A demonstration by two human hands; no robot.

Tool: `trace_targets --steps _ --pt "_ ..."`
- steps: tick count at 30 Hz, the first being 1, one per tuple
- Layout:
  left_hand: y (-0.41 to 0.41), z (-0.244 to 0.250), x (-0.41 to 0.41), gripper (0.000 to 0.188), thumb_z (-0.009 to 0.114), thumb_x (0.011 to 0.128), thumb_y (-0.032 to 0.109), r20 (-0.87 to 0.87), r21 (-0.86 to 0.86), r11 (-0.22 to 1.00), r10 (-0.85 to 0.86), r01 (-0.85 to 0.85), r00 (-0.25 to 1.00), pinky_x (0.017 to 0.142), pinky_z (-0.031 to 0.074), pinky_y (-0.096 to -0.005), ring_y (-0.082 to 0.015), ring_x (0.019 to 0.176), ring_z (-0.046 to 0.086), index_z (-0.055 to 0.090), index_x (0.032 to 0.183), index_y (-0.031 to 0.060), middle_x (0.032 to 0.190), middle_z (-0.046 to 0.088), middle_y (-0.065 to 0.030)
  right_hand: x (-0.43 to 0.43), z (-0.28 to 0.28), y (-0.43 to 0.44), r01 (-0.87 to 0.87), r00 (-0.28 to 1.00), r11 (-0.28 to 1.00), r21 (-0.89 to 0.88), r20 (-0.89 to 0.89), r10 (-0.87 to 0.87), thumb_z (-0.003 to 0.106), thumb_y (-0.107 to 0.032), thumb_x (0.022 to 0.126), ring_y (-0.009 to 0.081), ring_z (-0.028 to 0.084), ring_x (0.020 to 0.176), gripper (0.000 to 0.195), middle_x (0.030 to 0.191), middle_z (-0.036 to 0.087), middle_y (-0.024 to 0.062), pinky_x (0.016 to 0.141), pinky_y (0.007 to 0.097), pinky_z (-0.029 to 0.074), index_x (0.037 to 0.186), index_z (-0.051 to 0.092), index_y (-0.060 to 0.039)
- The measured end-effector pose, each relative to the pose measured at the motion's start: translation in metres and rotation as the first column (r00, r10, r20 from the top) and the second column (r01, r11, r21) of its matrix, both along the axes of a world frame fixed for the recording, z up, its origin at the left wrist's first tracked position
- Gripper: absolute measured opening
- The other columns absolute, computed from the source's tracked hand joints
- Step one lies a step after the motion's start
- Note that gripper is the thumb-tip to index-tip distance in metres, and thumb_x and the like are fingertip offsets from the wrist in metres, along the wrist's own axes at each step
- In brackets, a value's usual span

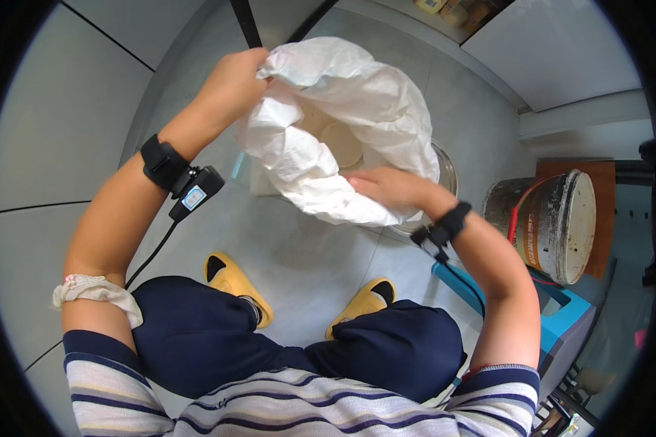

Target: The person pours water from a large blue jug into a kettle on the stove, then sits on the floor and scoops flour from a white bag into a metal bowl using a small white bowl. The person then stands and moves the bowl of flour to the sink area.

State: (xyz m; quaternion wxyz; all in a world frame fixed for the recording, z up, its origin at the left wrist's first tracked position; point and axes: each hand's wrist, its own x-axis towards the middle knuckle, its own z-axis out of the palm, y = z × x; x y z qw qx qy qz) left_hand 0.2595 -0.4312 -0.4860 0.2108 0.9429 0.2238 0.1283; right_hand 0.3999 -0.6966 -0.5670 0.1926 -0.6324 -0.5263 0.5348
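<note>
A white woven sack (399, 104) stands before me on the tiled floor, its mouth spread wide and its rim crumpled. My left hand (243, 76) grips the rim at the far left. At the near right side of the mouth, my right hand (385, 188) lies against the sack's rim, slightly blurred; its grip is not clear. Down inside the sack is a pale round object (341, 143), perhaps a bowl or scoop, among cream-coloured contents. The bottom of the sack is hidden from above.
A metal basin (449, 166) shows partly behind the sack's right side. Further right, a stained bucket (541, 224) with a red handle is near a blue-and-grey stool (566, 322). Cabinet panels (65, 120) flank the left. My feet are in yellow slippers (240, 287) below.
</note>
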Motion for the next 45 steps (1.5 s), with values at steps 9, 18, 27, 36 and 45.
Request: trace_targets --steps 9,18,27,36,45 --pt "-0.003 0.009 0.006 0.033 0.065 0.076 0.004 0.064 -0.127 0.992 0.006 0.002 0.998 0.080 0.048 -0.0350 -0.0300 0.088 0.061 0.059 0.108 0.0040 0.100 0.064 -0.0140 -0.033 -0.004 -0.030 -0.089 0.962 0.947 0.308 0.273 0.002 0.061 -0.044 0.084 0.0379 0.058 0.093 0.071 0.097 0.062 0.0232 0.083 0.0424 0.044 0.141 0.036 -0.0099" --pt "-0.101 0.004 -0.008 0.058 0.080 0.060 0.013 -0.291 -0.027 0.703 -0.686 0.711 0.667 0.086 0.046 -0.0387 -0.0284 0.102 0.057 0.056 0.113 0.0069 0.106 0.059 -0.0120 -0.028 -0.033 -0.022 -0.177 0.868 0.808 0.562 0.476 -0.140 0.065 -0.011 0.071 0.0332 0.059 0.072 0.020 0.070 0.057 0.0115 0.076 0.0454 0.047 0.086 0.053 -0.0055" --pt "-0.082 -0.042 -0.001 0.051 0.078 0.059 0.014 -0.538 0.179 0.723 -0.496 0.667 0.682 0.084 0.042 -0.0371 -0.0275 0.083 0.062 0.058 0.105 0.0067 0.089 0.064 -0.0096 -0.022 -0.010 -0.008 -0.414 0.683 0.608 0.678 0.673 -0.285 0.059 -0.015 0.072 0.0224 0.057 0.071 0.011 0.074 0.054 0.0027 0.066 0.0326 0.049 0.076 0.050 -0.0109" --pt "-0.070 -0.053 -0.016 0.009 0.058 0.071 0.008 -0.365 0.283 0.672 -0.584 0.684 0.725 0.075 0.041 -0.0358 -0.0253 0.060 0.060 0.055 0.080 0.0106 0.057 0.058 -0.0066 -0.022 0.026 -0.048 0.277 0.605 0.593 0.756 0.343 -0.719 0.078 -0.031 0.070 0.0333 0.053 0.102 0.071 0.110 0.053 0.0170 0.089 0.0371 0.045 0.127 0.045 -0.0052" --pt "-0.069 -0.050 -0.008 0.006 0.057 0.069 0.010 -0.247 0.447 0.517 -0.713 0.730 0.657 0.069 0.038 -0.0293 -0.0184 0.054 0.051 0.052 0.072 0.0138 0.053 0.049 -0.0010 -0.007 -0.035 0.028 0.853 0.472 0.517 -0.072 -0.317 -0.822 0.078 -0.031 0.075 0.0256 0.053 0.115 0.079 0.128 0.052 0.0174 0.097 0.0355 0.042 0.134 0.039 0.0048"
